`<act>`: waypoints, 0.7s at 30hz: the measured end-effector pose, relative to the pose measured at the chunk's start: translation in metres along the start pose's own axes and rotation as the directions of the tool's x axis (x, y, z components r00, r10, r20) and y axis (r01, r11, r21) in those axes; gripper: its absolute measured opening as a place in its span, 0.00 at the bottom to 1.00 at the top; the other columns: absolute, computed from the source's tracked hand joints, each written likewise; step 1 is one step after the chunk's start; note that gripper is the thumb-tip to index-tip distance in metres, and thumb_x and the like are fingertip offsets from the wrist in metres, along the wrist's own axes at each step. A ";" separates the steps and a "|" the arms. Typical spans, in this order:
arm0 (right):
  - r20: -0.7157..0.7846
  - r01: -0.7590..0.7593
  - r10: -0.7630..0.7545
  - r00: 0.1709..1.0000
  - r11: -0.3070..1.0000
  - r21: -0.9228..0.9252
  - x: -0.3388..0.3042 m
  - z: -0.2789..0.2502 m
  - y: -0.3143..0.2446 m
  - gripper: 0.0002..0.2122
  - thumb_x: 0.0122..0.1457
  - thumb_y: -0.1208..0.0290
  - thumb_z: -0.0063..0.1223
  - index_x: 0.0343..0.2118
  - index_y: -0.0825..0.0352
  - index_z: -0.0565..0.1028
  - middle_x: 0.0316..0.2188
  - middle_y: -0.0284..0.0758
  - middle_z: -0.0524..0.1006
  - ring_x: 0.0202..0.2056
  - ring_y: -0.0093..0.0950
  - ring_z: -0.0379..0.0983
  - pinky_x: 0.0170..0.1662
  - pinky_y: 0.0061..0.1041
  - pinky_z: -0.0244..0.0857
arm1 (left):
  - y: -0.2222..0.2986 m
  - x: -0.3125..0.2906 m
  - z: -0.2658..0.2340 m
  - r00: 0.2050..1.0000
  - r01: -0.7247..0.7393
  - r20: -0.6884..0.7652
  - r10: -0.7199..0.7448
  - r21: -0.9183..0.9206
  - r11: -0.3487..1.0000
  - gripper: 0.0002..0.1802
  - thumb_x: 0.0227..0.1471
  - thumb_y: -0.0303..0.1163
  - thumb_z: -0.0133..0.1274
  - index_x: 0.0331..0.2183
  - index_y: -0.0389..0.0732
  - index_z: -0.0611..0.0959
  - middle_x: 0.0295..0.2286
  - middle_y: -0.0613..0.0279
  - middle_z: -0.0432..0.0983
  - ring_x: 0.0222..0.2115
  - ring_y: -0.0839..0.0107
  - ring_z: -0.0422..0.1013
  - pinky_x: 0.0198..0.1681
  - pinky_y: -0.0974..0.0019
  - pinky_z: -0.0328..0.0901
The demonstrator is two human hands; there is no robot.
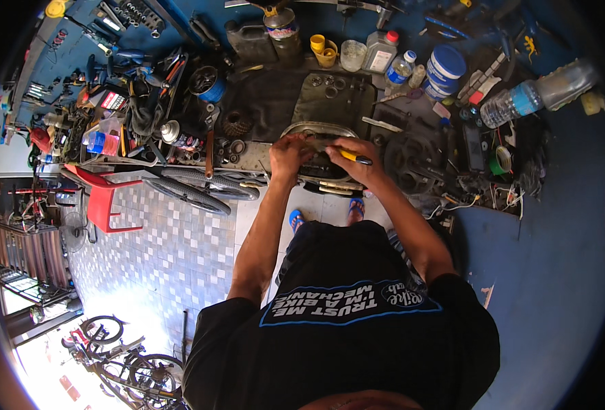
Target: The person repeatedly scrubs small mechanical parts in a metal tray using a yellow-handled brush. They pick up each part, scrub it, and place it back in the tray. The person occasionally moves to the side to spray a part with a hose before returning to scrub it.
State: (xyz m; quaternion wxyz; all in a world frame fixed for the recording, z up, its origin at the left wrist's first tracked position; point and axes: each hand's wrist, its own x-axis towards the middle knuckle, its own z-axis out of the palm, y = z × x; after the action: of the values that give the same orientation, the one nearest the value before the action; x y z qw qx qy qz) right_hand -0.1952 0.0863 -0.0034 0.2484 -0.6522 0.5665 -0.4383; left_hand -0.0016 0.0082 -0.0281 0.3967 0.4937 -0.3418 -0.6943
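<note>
My left hand is closed, its fingertips pinched on something small that I cannot make out. Beside it, my right hand grips a slim tool with a yellow and black handle, whose tip points at the left fingertips. Both hands are over an oval, light-rimmed basin at the bench's front edge; its dark inside is partly hidden by them. Just beyond lies a dark flat panel with several small metal rings on it.
Left of the basin are a bicycle cassette, a wooden-handled tool and a spray can. Bottles and a blue-lidded tub line the back. Greasy metal parts lie to the right. Tires and a red chair stand below the bench's left.
</note>
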 end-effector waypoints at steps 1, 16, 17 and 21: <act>-0.021 -0.036 0.035 0.999 0.998 -0.058 -0.002 -0.003 0.008 0.13 0.60 0.62 0.67 0.42 0.66 0.83 0.30 0.40 0.84 0.32 0.38 0.83 0.37 0.30 0.74 | 0.000 0.002 -0.002 1.000 -0.009 0.013 0.009 -0.009 1.000 0.11 0.64 0.31 0.56 0.44 0.35 0.81 0.40 0.52 0.83 0.39 0.64 0.81 0.43 0.61 0.79; 0.034 -0.119 0.127 0.991 0.978 -0.172 -0.018 -0.018 0.015 0.14 0.62 0.61 0.66 0.40 0.68 0.79 0.31 0.37 0.83 0.33 0.26 0.81 0.38 0.25 0.71 | -0.005 0.004 -0.010 0.967 -0.149 0.220 0.127 0.087 0.985 0.11 0.66 0.29 0.52 0.46 0.30 0.80 0.42 0.54 0.80 0.44 0.61 0.81 0.46 0.58 0.80; 0.022 -0.192 0.195 0.981 0.978 -0.082 -0.013 -0.018 0.017 0.14 0.62 0.59 0.65 0.39 0.67 0.79 0.31 0.38 0.83 0.34 0.29 0.82 0.38 0.27 0.72 | -0.007 0.005 -0.011 0.966 -0.160 0.223 0.130 0.120 0.980 0.12 0.66 0.27 0.51 0.47 0.29 0.79 0.44 0.51 0.80 0.44 0.59 0.81 0.47 0.58 0.80; 0.065 -0.271 0.263 0.963 0.930 0.249 0.015 -0.010 -0.028 0.16 0.64 0.55 0.62 0.36 0.65 0.82 0.32 0.37 0.84 0.36 0.28 0.82 0.39 0.27 0.73 | -0.002 0.005 -0.016 0.953 -0.202 0.290 0.087 0.393 0.897 0.11 0.67 0.23 0.48 0.45 0.26 0.79 0.44 0.49 0.81 0.43 0.61 0.82 0.45 0.61 0.80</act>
State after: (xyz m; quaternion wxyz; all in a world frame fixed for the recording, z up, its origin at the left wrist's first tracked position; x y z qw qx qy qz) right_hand -0.1890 0.0806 0.0287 0.3962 -0.5381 0.5847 -0.4600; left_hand 0.0126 0.0035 -0.0364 0.2834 0.4429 -0.5684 -0.6328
